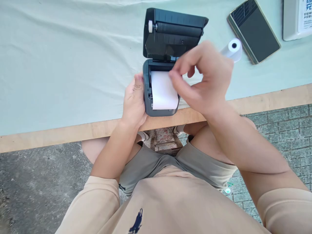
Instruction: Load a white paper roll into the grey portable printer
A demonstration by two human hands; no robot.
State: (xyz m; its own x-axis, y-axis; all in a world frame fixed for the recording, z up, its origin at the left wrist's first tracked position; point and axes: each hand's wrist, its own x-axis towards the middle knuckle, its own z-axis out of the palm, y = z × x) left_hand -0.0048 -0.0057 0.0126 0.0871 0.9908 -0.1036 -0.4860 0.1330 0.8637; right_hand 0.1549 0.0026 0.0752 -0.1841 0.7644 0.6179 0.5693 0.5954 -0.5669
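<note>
Paper (163,92) lies over the front of the open printer (158,112), at the table (73,81) edge. The left hand (133,104) clasps the printer's side; the right hand (209,78), blurred, bunches its fingertips at the paper, pinching or not cannot be told. A sideways tug could skew the paper; a loose clasp could drop the printer.

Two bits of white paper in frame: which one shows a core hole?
The roll beside the phone: its dark core hole faces up. The paper in the open printer shows only a blank white surface.
</note>
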